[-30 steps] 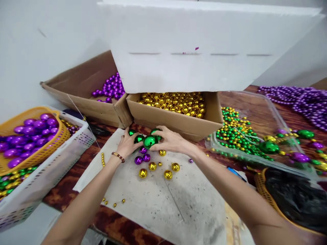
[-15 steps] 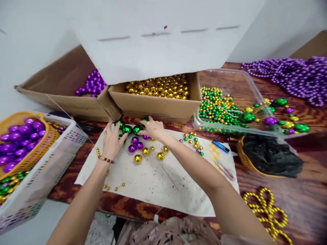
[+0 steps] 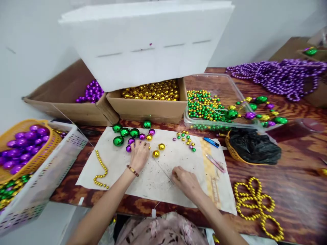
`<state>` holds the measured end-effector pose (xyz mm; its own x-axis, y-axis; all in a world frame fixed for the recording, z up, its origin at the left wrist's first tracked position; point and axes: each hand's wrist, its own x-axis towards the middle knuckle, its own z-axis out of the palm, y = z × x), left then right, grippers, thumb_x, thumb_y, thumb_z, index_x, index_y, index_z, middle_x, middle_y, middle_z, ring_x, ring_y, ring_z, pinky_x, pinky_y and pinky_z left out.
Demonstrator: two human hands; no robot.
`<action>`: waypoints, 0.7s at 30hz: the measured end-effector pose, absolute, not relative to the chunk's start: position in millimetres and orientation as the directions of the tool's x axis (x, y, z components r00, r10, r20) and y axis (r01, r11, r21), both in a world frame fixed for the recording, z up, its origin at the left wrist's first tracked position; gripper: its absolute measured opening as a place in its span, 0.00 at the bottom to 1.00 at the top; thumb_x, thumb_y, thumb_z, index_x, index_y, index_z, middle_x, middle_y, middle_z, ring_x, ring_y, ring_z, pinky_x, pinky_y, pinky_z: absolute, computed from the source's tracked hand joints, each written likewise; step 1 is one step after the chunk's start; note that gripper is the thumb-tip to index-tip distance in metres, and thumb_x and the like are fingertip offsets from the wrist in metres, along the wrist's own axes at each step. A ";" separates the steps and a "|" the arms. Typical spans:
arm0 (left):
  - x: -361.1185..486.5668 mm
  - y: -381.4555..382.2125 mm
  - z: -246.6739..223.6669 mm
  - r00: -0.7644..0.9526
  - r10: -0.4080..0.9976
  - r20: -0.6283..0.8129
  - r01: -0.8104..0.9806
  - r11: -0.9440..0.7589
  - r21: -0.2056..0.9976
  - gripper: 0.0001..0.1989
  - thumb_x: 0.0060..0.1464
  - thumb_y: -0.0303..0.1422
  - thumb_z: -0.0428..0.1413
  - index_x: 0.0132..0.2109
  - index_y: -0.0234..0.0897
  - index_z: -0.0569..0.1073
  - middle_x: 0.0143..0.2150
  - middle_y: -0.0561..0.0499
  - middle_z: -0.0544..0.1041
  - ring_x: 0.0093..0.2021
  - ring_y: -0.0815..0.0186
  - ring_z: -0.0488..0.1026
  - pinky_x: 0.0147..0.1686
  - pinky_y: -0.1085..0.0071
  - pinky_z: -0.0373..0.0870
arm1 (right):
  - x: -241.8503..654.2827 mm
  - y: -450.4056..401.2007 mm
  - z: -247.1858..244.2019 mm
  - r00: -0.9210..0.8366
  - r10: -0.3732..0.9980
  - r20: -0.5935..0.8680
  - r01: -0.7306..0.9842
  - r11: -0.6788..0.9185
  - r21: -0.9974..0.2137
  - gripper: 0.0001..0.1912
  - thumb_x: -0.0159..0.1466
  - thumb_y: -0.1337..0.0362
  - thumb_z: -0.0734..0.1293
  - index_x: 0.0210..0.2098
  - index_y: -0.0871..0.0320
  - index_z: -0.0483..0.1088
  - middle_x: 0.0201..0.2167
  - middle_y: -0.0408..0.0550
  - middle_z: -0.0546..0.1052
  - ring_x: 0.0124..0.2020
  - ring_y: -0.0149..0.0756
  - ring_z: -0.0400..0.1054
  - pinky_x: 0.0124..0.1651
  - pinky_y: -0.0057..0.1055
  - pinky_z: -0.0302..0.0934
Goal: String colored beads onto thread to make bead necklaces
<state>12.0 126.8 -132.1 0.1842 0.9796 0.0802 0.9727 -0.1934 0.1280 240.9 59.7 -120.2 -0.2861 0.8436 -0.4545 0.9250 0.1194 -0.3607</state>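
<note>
My left hand [image 3: 140, 156], with a beaded bracelet at the wrist, has its fingers curled down among shiny balls on the white cloth [image 3: 114, 180]. What is under its fingertips is hidden. Purple balls [image 3: 128, 148] and a gold ball [image 3: 149, 137] lie right around it, with two more gold balls to its right. Several green balls [image 3: 124, 132] sit just beyond. My right hand [image 3: 186, 181] is closed in a pinch at the end of a thin string [image 3: 162, 168], which runs across the cloth towards the left hand.
A short gold bead strand [image 3: 100, 177] lies at left. Small mixed beads [image 3: 187, 137], a blue cutter [image 3: 211, 142] and pink snips [image 3: 215, 162] lie at right. Cardboard boxes [image 3: 146, 110] and a clear tray [image 3: 224, 124] stand behind; a basket [image 3: 55, 139] is at left.
Both hands have drawn back from the green balls, which now lie grouped at the back. The left hand moved right onto the smaller balls; the right came down to the string.
</note>
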 end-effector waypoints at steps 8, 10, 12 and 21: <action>17.2 133.4 -139.6 0.174 0.983 0.051 0.980 -0.178 0.086 0.10 0.62 0.28 0.50 0.43 0.36 0.77 0.44 0.40 0.77 0.50 0.48 0.67 0.47 0.50 0.59 | 236.0 47.3 -136.4 -0.290 0.841 -0.457 0.950 0.197 -0.241 0.10 0.71 0.69 0.58 0.44 0.56 0.71 0.45 0.48 0.77 0.40 0.42 0.77 0.28 0.30 0.50; 17.0 131.4 -136.7 0.152 0.985 0.085 0.980 -0.161 0.119 0.11 0.63 0.29 0.50 0.47 0.37 0.76 0.46 0.42 0.78 0.50 0.51 0.68 0.47 0.52 0.60 | 237.9 45.9 -140.9 -0.299 0.841 -0.451 0.951 0.224 -0.212 0.12 0.71 0.71 0.57 0.44 0.55 0.71 0.44 0.48 0.77 0.39 0.42 0.78 0.26 0.29 0.49; 16.1 130.7 -132.4 0.113 0.984 0.135 0.964 -0.142 0.227 0.12 0.64 0.30 0.50 0.50 0.39 0.74 0.49 0.44 0.78 0.50 0.53 0.69 0.48 0.54 0.61 | 239.1 45.4 -144.8 -0.308 0.840 -0.446 0.950 0.246 -0.192 0.12 0.70 0.73 0.58 0.44 0.55 0.72 0.44 0.49 0.78 0.38 0.42 0.78 0.25 0.28 0.49; 19.4 151.1 -80.0 -0.053 0.967 0.249 0.576 -0.174 0.799 0.10 0.63 0.34 0.51 0.47 0.39 0.75 0.46 0.48 0.79 0.46 0.61 0.75 0.46 0.65 0.68 | 242.8 49.9 -147.4 -0.325 0.823 -0.467 0.935 0.206 -0.288 0.17 0.65 0.77 0.56 0.44 0.56 0.72 0.44 0.52 0.79 0.43 0.48 0.78 0.35 0.33 0.63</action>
